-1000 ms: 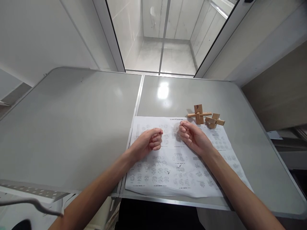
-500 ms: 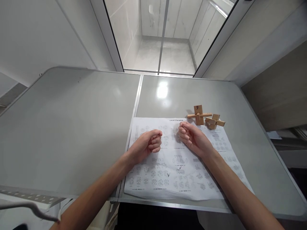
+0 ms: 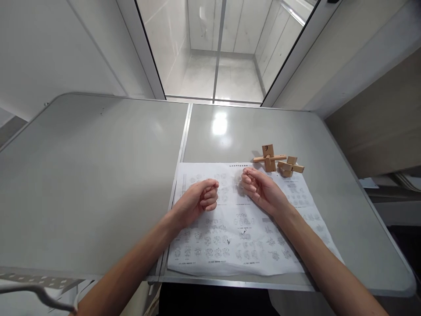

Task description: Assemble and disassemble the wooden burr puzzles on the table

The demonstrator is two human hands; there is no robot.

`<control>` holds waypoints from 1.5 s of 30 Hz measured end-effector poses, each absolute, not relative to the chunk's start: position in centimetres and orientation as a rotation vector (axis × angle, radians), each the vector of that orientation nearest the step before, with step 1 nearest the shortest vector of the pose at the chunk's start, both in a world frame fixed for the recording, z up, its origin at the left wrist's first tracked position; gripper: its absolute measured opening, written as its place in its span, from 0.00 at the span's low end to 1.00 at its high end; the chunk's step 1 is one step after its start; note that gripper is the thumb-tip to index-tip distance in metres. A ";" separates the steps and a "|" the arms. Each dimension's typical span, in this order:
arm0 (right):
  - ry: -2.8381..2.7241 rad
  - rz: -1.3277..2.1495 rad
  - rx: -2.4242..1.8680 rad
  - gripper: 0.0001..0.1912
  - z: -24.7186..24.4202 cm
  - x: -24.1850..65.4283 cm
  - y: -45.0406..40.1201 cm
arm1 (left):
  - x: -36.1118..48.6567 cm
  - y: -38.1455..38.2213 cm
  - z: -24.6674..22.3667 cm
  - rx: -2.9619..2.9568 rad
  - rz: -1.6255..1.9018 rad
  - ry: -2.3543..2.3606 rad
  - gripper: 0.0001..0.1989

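A wide white sheet (image 3: pixel 243 245) printed with small diagrams lies on the table. My left hand (image 3: pixel 199 199) rests on its left part, fingers curled into a loose fist with nothing visible in them. My right hand (image 3: pixel 261 188) lies closed near the sheet's top edge, its fingers curled inward and nothing showing in them. The two hands are apart. Just beyond my right hand stands a cross-shaped wooden puzzle (image 3: pixel 269 158) with a dark mark on its upper block. A smaller interlocked wooden puzzle (image 3: pixel 290 167) sits right of it, at the sheet's upper right corner.
The grey table (image 3: pixel 98 175) has a metal seam running beside the sheet's left edge. Behind its far edge is a framed glass panel (image 3: pixel 226 74). A grey cable (image 3: pixel 39 292) hangs at the lower left, and a shelf with papers stands at the far right.
The whole view has shifted slightly, so the table items appear a little further left. Both hands keep the same closed pose and place on the sheet.
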State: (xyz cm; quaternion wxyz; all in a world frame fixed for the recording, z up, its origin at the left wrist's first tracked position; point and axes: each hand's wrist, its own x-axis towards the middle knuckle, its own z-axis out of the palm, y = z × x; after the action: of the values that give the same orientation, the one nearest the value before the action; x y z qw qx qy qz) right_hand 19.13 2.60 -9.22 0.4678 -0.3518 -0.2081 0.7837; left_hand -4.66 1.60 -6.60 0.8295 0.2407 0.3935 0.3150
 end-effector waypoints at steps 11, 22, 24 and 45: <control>-0.495 1.920 -0.858 0.13 -9.4 19.1 2.7 | -4.7 1.6 -6.3 0.512 0.694 0.836 0.13; -0.521 1.865 -0.718 0.13 -8.6 19.1 2.6 | -4.7 1.8 -6.2 0.500 0.684 0.847 0.14; -0.507 1.850 -0.634 0.17 -8.5 19.5 2.5 | -4.7 1.8 -6.3 0.506 0.682 0.843 0.15; -0.186 1.686 -0.423 0.30 -10.3 22.5 3.4 | -5.1 1.9 -6.1 0.549 0.675 0.860 0.21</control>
State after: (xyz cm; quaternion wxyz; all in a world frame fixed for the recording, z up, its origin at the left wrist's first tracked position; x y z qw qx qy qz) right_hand 22.55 3.41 -10.33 0.6418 -0.1858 -0.0816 0.7396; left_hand -5.12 1.88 -6.10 0.8186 0.2579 0.4038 0.3167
